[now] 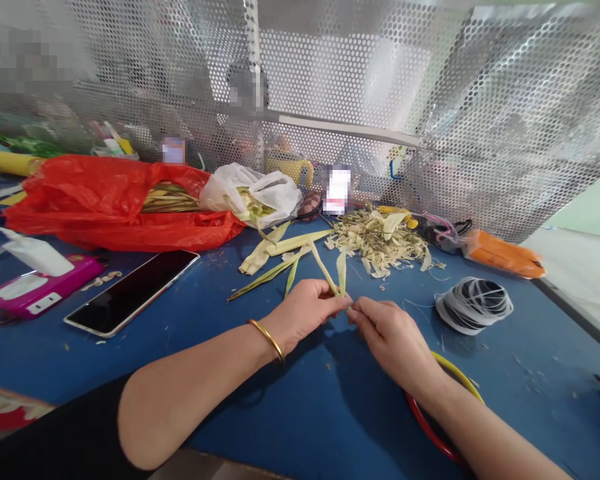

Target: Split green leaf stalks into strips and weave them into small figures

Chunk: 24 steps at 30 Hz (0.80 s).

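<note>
My left hand [305,313] and my right hand [390,337] meet over the blue table [280,413], both pinching the lower end of a pale green leaf strip [333,270] that forks upward between them. A gold bangle [267,339] circles my left wrist. More long leaf strips [275,253] lie just beyond my hands. Under my right forearm lies a red and yellow ring [430,420], partly hidden.
A red plastic bag [95,200] with leaves and a white bag [260,190] lie at the back left. A phone [130,290] and a pink case [35,290] sit left. Leaf trimmings [380,240], a thread coil [473,303], an orange packet [503,253] and a perforated metal screen [480,120] are on the right.
</note>
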Each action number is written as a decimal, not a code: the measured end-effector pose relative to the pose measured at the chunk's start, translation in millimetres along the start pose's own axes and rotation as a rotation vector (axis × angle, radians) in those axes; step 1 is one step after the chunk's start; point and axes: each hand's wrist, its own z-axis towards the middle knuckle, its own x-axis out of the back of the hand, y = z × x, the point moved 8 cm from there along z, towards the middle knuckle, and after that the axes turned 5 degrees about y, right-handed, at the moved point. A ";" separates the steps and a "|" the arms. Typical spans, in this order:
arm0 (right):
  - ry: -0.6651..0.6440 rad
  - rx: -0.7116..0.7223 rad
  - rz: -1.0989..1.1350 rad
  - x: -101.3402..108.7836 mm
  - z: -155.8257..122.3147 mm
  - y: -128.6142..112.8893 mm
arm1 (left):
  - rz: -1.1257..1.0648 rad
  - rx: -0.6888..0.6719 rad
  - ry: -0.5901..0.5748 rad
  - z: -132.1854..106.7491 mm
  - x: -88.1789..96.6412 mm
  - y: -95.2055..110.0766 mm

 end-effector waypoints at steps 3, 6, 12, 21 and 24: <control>0.005 0.027 0.001 2.2 -1.5 -4.5 | 0.143 -0.109 0.006 3.1 1.1 5.3; -0.026 0.054 0.049 3.3 -2.6 -8.9 | 0.174 -0.104 0.008 5.2 3.6 6.1; 0.012 -0.095 0.240 10.6 -1.4 2.0 | 0.103 0.012 -0.111 1.1 -0.2 4.4; 0.283 -0.077 0.366 28.7 3.9 12.6 | 0.246 -0.065 -0.275 -9.3 -22.2 -1.2; 0.147 -0.122 0.481 12.8 4.3 9.3 | 0.322 -0.079 -0.272 -12.5 -25.2 -4.2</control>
